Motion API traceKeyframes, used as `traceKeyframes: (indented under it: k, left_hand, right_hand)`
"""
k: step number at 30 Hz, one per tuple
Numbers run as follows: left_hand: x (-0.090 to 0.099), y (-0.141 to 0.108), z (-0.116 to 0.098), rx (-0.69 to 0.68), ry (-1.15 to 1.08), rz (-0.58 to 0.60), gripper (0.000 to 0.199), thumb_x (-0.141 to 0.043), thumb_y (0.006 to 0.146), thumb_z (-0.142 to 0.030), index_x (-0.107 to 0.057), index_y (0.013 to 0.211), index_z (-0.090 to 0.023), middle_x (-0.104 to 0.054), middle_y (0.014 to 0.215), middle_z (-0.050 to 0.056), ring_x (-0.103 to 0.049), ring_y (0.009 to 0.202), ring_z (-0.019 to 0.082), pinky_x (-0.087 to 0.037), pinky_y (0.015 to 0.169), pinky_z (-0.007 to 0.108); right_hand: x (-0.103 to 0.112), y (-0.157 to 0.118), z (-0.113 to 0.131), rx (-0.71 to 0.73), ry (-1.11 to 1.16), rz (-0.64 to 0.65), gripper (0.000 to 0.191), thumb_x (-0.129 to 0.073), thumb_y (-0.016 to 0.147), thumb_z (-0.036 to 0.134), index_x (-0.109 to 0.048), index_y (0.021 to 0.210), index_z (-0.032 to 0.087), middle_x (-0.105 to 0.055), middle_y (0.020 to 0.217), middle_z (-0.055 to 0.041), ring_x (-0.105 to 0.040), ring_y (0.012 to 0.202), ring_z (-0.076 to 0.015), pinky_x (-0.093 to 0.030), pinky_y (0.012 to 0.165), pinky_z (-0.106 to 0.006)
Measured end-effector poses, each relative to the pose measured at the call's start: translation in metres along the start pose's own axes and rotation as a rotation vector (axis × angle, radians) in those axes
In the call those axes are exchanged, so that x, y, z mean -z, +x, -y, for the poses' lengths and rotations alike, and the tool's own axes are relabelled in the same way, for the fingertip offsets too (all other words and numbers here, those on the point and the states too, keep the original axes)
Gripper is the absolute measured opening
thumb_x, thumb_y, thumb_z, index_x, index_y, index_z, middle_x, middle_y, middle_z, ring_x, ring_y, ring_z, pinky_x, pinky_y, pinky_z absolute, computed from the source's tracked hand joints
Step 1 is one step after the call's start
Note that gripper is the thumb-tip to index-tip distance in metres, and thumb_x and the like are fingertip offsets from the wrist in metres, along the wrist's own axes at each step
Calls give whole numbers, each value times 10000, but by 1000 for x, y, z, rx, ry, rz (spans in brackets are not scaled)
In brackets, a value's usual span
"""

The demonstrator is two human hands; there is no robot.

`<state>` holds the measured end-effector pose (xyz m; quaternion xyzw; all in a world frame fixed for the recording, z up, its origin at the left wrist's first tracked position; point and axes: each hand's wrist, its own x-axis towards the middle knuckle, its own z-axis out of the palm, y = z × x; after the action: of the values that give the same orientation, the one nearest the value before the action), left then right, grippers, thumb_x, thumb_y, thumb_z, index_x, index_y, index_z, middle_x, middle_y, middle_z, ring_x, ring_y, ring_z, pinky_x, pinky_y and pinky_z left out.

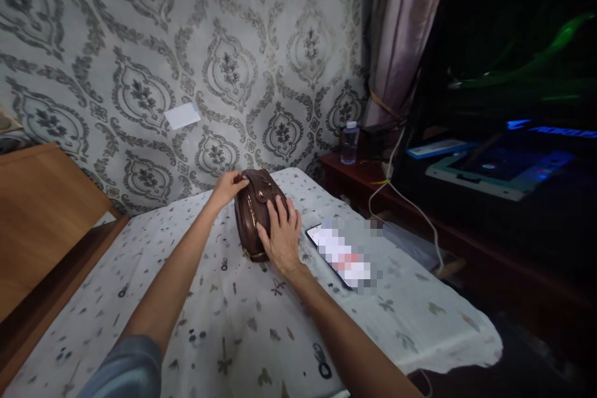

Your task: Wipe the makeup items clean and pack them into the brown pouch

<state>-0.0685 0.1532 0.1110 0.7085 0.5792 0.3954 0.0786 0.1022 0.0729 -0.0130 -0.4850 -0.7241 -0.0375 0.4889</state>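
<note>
A dark brown leather bag (247, 217) with gold zippers and a strap tab with a gold stud stands on the white patterned cloth (252, 336). At its far left top corner, my left hand (227, 189) has its thumb and fingers pinched together on the bag's edge. The fingers of my right hand (282, 233) are spread and lie flat against the bag's right side. Just right of that hand lies a phone (333, 255) with its screen lit and partly blurred out.
A clear bottle (349, 144) stands on a dark red table (333, 165) at the back right, near a white cable (420, 208). A wooden panel (51, 199) borders the left side. Patterned wallpaper rises behind; a glass-fronted computer case (513, 74) is at the right.
</note>
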Motion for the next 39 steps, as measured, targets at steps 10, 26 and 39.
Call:
traceKeyframes:
  k: [10,26,39]
  left_hand:
    - [-5,-11,0,44,148,-91,301,-575,824,-394,-540,600,-196,-478,554,-32,-434,601,146,-299,601,267]
    - [-5,-28,-7,-4,211,-85,249,-532,894,-305,-592,681,-190,-598,708,20,-550,708,189,-412,689,301]
    - [-41,-3,-44,-65,250,34,61,-720,770,-247,-734,820,-216,-694,844,41,-622,877,234,-469,844,343]
  right_hand:
    - [4,0,1,20,0,30,472,-493,991,421,-522,1451,317,-361,1597,-111,-217,1488,-369,-283,1131,-614]
    - [4,-1,4,27,-9,48,419,-510,990,362,-567,1403,384,-316,1601,-86,-196,1481,-380,-286,1121,-622]
    - [1,0,2,18,39,31,473,-506,973,401,-551,1413,231,-349,1598,-130,-183,1493,-366,-267,1150,-586]
